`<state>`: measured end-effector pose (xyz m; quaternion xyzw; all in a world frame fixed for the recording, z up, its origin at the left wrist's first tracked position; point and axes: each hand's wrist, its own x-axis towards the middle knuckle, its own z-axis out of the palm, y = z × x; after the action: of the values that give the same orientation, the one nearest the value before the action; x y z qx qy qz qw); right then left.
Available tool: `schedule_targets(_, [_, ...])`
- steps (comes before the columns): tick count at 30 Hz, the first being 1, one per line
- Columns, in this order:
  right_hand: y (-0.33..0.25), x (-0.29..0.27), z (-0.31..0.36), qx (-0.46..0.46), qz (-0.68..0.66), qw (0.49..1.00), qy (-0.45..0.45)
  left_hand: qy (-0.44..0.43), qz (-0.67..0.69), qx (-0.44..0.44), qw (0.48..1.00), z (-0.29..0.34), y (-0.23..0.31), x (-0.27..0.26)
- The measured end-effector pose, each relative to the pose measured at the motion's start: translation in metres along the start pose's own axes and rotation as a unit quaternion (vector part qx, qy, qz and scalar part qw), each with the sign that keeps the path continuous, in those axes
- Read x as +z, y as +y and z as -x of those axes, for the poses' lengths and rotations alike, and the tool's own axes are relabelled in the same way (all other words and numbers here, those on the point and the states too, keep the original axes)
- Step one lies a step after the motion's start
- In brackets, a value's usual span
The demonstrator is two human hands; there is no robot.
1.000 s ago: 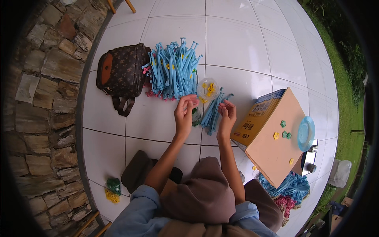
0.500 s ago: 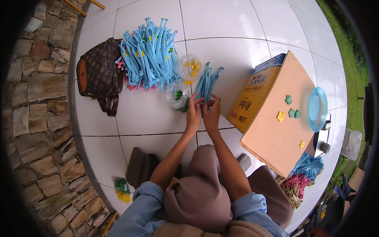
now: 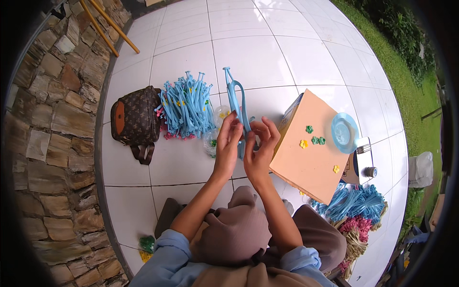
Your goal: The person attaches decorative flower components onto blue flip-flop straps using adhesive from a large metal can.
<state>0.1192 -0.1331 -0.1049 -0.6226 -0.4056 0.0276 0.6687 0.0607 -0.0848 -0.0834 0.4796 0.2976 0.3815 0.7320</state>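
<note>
A light blue rubber flip-flop strap (image 3: 232,95) is held up in front of me, its narrow plugged ends pointing away. My left hand (image 3: 226,150) pinches its near part from the left. My right hand (image 3: 259,152) holds the same part with thumb and fingers, its outer fingers curled loosely. Whatever lies between the fingertips is hidden. Just beyond the left hand, a clear bag with yellow flower pieces (image 3: 222,114) and a clear bag with green flower pieces (image 3: 210,142) lie on the floor. Left of them is a large heap of blue straps (image 3: 185,107), some bearing yellow or green flowers.
A brown backpack (image 3: 136,119) stands left, near a stone wall (image 3: 67,138). On the right, a cardboard box (image 3: 306,167) carries green and yellow flower pieces and a blue dish (image 3: 344,134). Bundled blue straps (image 3: 356,201) and pink ones (image 3: 357,227) lie beside it.
Both hands have risen toward me, lifting one blue strap from the small bunch on the floor. The view has tilted up, showing more floor and grass.
</note>
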Motion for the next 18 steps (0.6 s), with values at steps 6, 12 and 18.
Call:
schedule_targets(6, [-0.118,-0.052,-0.078,-0.079,-0.020,0.997,0.003,-0.122,-0.043,0.148,0.980,0.000,0.114,0.062])
schedule_targets(12, [-0.153,-0.133,-0.096,-0.097,0.012,0.995,-0.006,-0.079,-0.324,0.470,0.817,0.033,0.147,0.123])
schedule_targets(18, [-0.147,-0.180,-0.059,0.042,-0.068,0.994,0.075,-0.213,-0.160,0.435,0.860,0.067,0.095,0.183])
